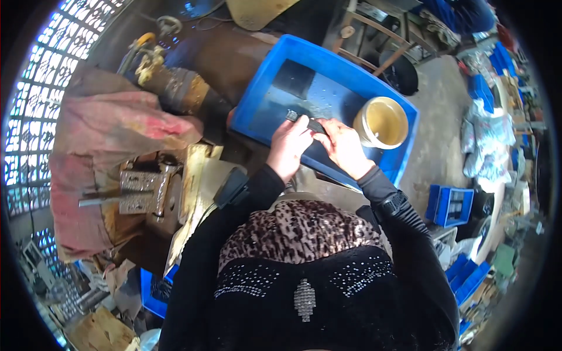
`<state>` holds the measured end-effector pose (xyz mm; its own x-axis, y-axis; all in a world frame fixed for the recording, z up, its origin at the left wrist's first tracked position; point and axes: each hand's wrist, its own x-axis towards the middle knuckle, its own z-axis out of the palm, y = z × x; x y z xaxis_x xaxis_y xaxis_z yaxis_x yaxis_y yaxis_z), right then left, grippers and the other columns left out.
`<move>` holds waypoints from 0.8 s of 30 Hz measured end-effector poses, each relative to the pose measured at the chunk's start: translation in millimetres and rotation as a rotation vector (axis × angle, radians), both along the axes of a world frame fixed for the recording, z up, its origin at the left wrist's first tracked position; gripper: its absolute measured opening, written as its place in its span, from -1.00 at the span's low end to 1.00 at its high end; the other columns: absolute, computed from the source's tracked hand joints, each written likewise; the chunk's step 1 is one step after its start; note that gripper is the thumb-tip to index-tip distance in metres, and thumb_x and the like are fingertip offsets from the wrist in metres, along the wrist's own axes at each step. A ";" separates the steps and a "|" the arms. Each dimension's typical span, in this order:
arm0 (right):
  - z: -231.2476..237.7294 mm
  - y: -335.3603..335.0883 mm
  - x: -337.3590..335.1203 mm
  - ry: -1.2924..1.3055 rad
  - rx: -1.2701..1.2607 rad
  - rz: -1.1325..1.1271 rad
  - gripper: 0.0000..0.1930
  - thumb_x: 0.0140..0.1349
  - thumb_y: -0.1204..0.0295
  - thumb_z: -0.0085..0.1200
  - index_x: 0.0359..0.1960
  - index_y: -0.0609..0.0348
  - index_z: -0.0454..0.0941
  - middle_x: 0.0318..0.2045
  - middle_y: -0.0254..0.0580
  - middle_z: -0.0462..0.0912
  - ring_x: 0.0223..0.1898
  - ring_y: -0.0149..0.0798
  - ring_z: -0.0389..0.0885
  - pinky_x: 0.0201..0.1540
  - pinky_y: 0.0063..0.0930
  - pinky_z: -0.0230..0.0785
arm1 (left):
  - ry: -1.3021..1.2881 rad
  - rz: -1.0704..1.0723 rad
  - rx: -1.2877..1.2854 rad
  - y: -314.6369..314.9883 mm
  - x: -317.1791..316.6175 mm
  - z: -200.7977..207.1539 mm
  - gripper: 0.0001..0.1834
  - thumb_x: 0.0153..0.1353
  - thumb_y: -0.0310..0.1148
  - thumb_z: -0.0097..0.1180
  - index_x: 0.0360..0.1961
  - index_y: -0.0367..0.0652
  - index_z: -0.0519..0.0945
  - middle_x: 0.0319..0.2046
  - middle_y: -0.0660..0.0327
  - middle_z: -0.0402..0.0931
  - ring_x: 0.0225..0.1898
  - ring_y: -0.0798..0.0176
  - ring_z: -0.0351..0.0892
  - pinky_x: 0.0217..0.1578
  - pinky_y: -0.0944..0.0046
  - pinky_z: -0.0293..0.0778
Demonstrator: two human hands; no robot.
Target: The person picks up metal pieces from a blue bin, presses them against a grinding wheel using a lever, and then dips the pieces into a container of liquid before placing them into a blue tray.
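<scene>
Both my hands meet over the near side of a large blue plastic tub [269,51]. My left hand [289,146] pinches a small dark, narrow piece [315,125] with a lighter, shiny end, its thumb pressed on top. From the other side, my right hand [344,145] closes its fingers on the same piece. What kind of piece it is, I cannot make out. Inside the tub, a dark square slab [294,78] lies toward the far left, with wet spots near it. A round tan pot [384,121] of cloudy yellowish liquid stands at the tub's right end.
Left of me, a reddish cloth [111,117] drapes beside a metal block fixture [140,192] with a protruding rod. A wooden chair frame [374,41] and a black bucket [400,76] stand beyond the tub. Blue crates [451,206] and plastic bags [487,143] sit to the right.
</scene>
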<state>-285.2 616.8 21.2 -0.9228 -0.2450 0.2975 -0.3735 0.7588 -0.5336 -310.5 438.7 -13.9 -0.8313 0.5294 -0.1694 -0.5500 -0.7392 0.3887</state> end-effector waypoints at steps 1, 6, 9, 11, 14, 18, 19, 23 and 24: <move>7.1 9.4 -0.1 0.004 0.056 -0.074 -0.61 0.18 0.33 0.21 0.02 0.20 0.50 -0.35 0.05 0.62 -0.32 0.14 0.61 -0.26 -0.16 0.48 | -0.047 0.018 -0.107 0.4 1.3 12.1 -0.78 0.36 -0.36 0.06 -0.06 -0.24 0.45 -0.23 0.11 0.60 -0.15 0.24 0.64 -0.21 0.37 0.54; 31.7 99.2 -5.4 -0.285 0.433 -0.493 -0.73 0.16 0.28 0.14 -0.22 0.21 0.63 -0.32 0.13 0.66 -0.27 0.13 0.65 -0.21 -0.08 0.50 | -0.083 -0.042 -0.128 -29.0 -7.7 14.5 -0.66 0.35 -0.38 0.08 0.11 -0.20 0.43 -0.06 0.03 0.58 -0.01 0.11 0.59 -0.04 0.22 0.51; 19.3 162.8 -11.3 -0.563 0.717 -0.635 -0.70 0.11 0.25 0.12 -0.23 0.20 0.68 -0.26 0.13 0.67 -0.20 0.10 0.66 -0.12 -0.10 0.53 | -0.121 0.045 -0.427 -44.4 -7.7 12.3 -0.69 0.32 -0.36 0.09 0.05 -0.19 0.44 -0.14 0.09 0.60 -0.04 0.21 0.60 -0.13 0.30 0.49; -5.7 186.7 -16.6 -0.627 0.723 -0.640 -0.69 0.11 0.25 0.11 -0.23 0.21 0.69 -0.24 0.13 0.67 -0.18 0.09 0.66 -0.11 -0.11 0.53 | -0.173 0.091 -0.511 -52.7 -7.2 10.3 -0.70 0.31 -0.37 0.08 0.04 -0.18 0.44 -0.16 0.11 0.61 -0.10 0.24 0.61 -0.13 0.31 0.49; -28.9 196.4 -24.6 -0.744 0.720 -0.628 -0.67 0.10 0.25 0.09 -0.22 0.22 0.69 -0.21 0.13 0.67 -0.16 0.08 0.67 -0.08 -0.12 0.52 | -0.208 0.142 -0.556 -62.9 -5.1 7.9 -0.71 0.31 -0.38 0.08 0.04 -0.18 0.45 -0.17 0.14 0.61 -0.15 0.27 0.60 -0.13 0.32 0.48; -38.1 198.6 -27.8 -0.779 0.707 -0.573 -0.62 0.08 0.20 0.12 -0.21 0.25 0.68 -0.13 0.16 0.65 -0.10 0.09 0.65 -0.04 -0.12 0.51 | -0.207 0.187 -0.550 -73.2 -2.2 7.8 -0.74 0.32 -0.40 0.06 0.02 -0.17 0.46 -0.20 0.17 0.61 -0.20 0.33 0.59 -0.13 0.34 0.47; -27.3 191.8 -25.4 -0.739 0.690 -0.625 -0.64 0.10 0.21 0.14 -0.22 0.25 0.68 -0.20 0.08 0.68 -0.18 0.03 0.69 -0.09 -0.16 0.53 | -0.201 0.199 -0.547 -78.3 -0.5 9.1 -0.75 0.33 -0.40 0.06 0.01 -0.17 0.47 -0.20 0.18 0.61 -0.20 0.34 0.59 -0.13 0.34 0.47; -4.6 185.6 -8.3 -0.571 -0.176 -0.714 -0.72 0.18 0.26 0.17 -0.31 0.28 0.61 -0.52 -0.20 0.60 -0.57 -0.30 0.55 -0.51 -0.42 0.40 | -0.148 0.257 -0.581 -99.4 4.9 18.2 -0.77 0.34 -0.41 0.03 0.00 -0.17 0.48 -0.22 0.19 0.61 -0.21 0.35 0.59 -0.13 0.35 0.47; 0.6 179.5 -9.5 -0.569 -0.177 -0.712 -0.72 0.18 0.26 0.17 -0.31 0.28 0.61 -0.52 -0.20 0.60 -0.57 -0.30 0.55 -0.51 -0.42 0.40 | -0.125 0.270 -0.594 -102.7 6.4 21.5 -0.77 0.34 -0.41 0.02 0.00 -0.17 0.49 -0.22 0.20 0.61 -0.21 0.35 0.59 -0.13 0.36 0.47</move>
<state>-294.7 796.4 21.8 -0.8569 0.4408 -0.2671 0.5025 0.5990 -0.6235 -304.1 336.0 7.6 -0.8766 0.0923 -0.4722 -0.4432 -0.5373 0.7176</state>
